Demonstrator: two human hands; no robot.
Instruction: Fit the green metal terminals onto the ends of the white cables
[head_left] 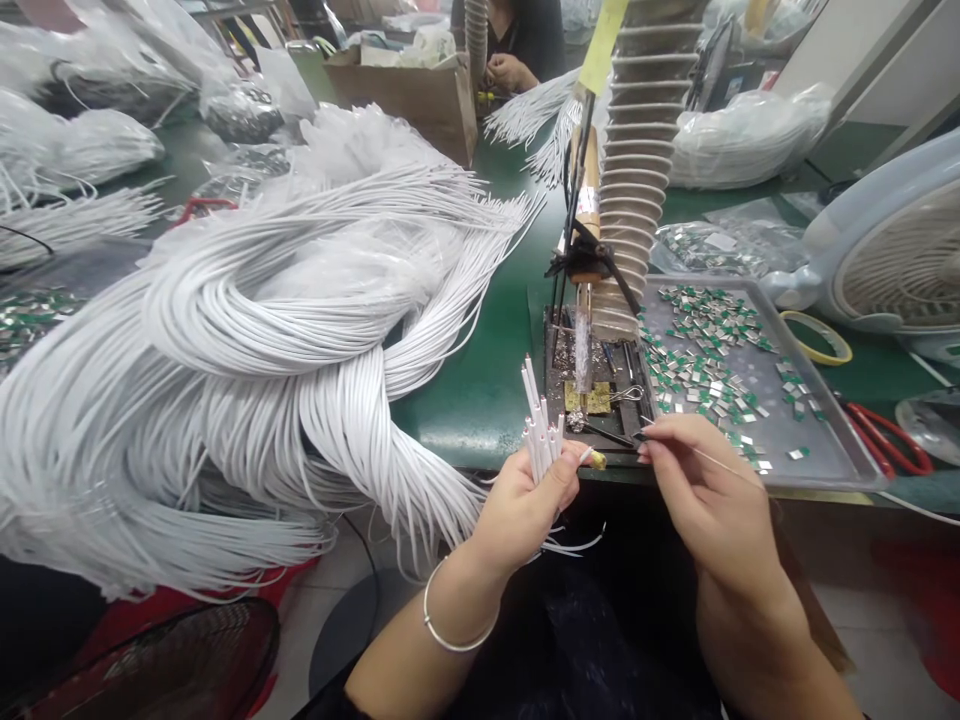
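Observation:
My left hand (pixel 529 500) is closed around a bundle of white cables (pixel 541 440), whose cut ends point up and show coppery tips. One cable end leans right, near a small yellow tip (pixel 598 459). My right hand (pixel 705 490) pinches thumb against forefinger at the tray's near left corner. A tiny dark piece shows at those fingertips, too small to name, and a thin pale strand runs back across the hand. Between and beyond both hands, a soldering iron (pixel 583 330) hangs tip-down in a stand, above a dirty metal base (pixel 559 375) with a yellow pad.
Large coils of white cable (pixel 217 320) cover the left of the green table (pixel 457 400). At right are a tray (pixel 847 450) of small green-and-metal boards, red-handled pliers (pixel 892 440), a tape roll (pixel 817 337) and a fan (pixel 900 240). A ribbed hose (pixel 641 150) hangs above. Someone sits opposite.

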